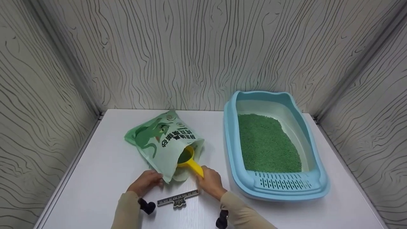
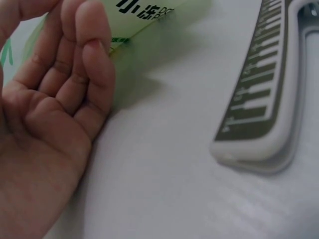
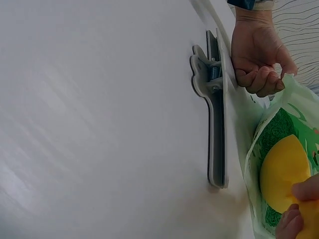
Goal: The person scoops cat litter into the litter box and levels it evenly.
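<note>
A light green bag of cat litter (image 1: pixel 170 136) lies on its side with its mouth toward me. My left hand (image 1: pixel 146 183) pinches a corner of that mouth between thumb and curled fingers, seen best in the right wrist view, where the left hand (image 3: pixel 259 57) shows at the top. My right hand (image 1: pixel 211 183) grips the handle of a yellow scoop (image 1: pixel 194 166). The scoop's bowl is inside the bag's mouth, and green pellets show in it. In the right wrist view, the scoop (image 3: pixel 284 169) sits among green litter, part of its handle covered by fingers.
A light blue litter box (image 1: pixel 233 152) partly filled with green litter (image 1: pixel 270 146) stands on the right. A long bag clip (image 1: pixel 178 197) with a piano-key pattern lies on the white table (image 1: pixel 95 190) between my forearms. Patterned walls (image 1: pixel 165 57) enclose the table's back and sides.
</note>
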`<move>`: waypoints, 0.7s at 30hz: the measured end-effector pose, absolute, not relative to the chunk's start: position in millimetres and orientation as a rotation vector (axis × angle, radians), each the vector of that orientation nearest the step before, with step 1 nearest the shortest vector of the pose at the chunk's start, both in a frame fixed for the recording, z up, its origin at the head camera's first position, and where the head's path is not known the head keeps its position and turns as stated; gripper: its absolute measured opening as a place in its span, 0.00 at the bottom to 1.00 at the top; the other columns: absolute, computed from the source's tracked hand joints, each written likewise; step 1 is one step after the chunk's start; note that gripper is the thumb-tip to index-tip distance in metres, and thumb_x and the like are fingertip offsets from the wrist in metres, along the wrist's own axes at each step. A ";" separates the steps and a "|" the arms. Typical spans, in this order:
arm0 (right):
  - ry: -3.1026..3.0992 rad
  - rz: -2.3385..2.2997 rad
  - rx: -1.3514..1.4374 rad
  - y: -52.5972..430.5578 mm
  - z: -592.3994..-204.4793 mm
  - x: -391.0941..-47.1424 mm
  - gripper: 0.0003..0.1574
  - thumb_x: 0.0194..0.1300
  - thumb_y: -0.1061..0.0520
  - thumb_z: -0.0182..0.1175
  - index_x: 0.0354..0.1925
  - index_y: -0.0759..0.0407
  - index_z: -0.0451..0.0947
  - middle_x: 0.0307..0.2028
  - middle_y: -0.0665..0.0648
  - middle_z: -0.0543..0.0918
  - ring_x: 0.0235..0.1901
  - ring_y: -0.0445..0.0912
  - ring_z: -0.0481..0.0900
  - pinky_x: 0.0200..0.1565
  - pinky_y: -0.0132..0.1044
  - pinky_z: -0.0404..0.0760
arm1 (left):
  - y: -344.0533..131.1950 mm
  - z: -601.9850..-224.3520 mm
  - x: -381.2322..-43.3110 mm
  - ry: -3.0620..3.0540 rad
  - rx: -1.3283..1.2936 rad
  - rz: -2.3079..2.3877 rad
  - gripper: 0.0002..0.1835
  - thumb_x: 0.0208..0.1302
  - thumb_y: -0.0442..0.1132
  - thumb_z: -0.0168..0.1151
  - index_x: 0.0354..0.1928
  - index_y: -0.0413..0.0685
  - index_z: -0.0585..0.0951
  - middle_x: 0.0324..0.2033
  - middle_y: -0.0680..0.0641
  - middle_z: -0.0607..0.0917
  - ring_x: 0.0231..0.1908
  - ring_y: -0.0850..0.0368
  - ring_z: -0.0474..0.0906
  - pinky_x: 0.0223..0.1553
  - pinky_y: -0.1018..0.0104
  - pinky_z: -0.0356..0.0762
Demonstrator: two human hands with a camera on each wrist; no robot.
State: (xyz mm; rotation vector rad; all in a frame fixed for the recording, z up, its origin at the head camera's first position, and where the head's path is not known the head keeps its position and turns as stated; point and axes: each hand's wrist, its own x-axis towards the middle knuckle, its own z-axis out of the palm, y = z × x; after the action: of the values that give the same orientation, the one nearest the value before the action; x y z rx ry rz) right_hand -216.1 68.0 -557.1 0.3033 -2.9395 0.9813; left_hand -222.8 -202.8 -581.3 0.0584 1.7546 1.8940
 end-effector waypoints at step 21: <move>-2.971 0.841 0.403 93.1 -524.5 -213.4 0.11 0.56 0.54 0.61 0.35 0.60 0.75 0.22 0.53 0.76 0.22 0.40 0.65 0.26 0.31 0.61 | -204.2 -601.1 -230.9 1.816 -0.007 1.849 0.08 0.61 0.38 0.54 0.26 0.51 0.80 0.23 0.58 0.80 0.30 0.64 0.77 0.40 0.70 0.76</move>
State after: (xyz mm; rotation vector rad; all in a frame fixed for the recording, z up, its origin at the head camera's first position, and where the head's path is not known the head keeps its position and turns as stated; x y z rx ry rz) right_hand -213.4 93.1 -524.5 0.4032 -2.9712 0.8413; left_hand -230.9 -204.2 -601.1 -0.0070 1.8156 1.8487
